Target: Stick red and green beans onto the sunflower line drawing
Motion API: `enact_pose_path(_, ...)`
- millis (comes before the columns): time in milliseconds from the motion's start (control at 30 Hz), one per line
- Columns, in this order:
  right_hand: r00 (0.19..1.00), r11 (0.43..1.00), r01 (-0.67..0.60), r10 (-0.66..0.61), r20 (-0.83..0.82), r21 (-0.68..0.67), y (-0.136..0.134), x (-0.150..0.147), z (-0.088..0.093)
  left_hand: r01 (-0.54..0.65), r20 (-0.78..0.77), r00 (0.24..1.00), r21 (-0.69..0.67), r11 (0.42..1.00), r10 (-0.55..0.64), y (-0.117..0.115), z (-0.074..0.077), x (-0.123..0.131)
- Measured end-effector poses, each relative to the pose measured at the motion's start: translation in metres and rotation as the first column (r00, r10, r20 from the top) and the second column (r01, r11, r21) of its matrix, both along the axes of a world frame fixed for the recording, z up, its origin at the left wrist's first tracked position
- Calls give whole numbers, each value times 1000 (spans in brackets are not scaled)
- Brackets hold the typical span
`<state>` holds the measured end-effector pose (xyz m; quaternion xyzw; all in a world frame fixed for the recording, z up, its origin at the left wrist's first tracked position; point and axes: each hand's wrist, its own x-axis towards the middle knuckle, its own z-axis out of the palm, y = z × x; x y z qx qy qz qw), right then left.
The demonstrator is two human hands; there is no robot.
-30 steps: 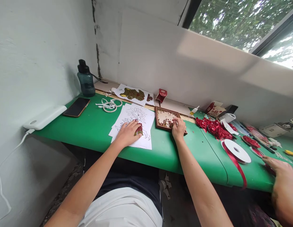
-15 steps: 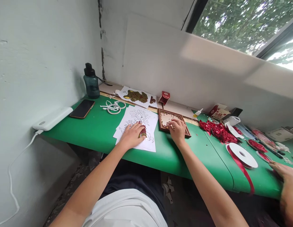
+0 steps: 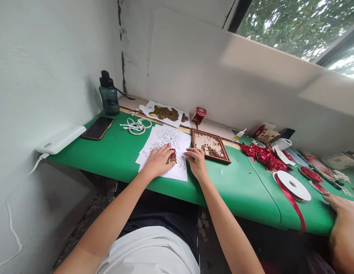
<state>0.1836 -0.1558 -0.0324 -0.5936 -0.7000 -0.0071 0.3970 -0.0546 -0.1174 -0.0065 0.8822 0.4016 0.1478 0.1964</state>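
My left hand [image 3: 159,161] lies flat, fingers stretched, on a white sheet with a flower line drawing [image 3: 167,136]. Beside its fingers, a patch of small red and olive-green pieces [image 3: 171,156], like beans or beads, covers part of the drawing. My right hand [image 3: 196,161] is just off the sheet's right edge, thumb and fingertips pinched together; a tiny dark speck shows there, too small to name. Right of it lies a shallow brown-framed tray [image 3: 228,155] with similar loose pieces [image 3: 210,150] scattered inside.
A phone [image 3: 97,128], white cable [image 3: 137,127], power bank [image 3: 61,139] and bottle [image 3: 109,95] are at left. Behind lie a covered picture [image 3: 165,113] and a red box [image 3: 199,114]. At right are red ribbon pieces [image 3: 270,158], a ribbon spool [image 3: 292,185] and another person's hand [image 3: 341,203].
My right hand has moved left, out of the tray to the paper's right edge, fingertips pinched. My left hand stays on the sheet. The view has shifted slightly.
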Motion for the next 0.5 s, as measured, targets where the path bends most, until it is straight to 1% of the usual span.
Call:
enact_pose_path(167,996,1000,29,-30,-80,-8,-2,1,1,3,0,1000,-10,1000,-3,0,1,-1)
enact_pose_path(333,986,998,59,-57,-156,6,-9,-4,9,1,-13,1000,-13,1000,-1,0,1,0)
enact_pose_path(500,987,997,53,-45,-156,47,-14,-11,17,3,-13,1000,-8,1000,-4,0,0,1)
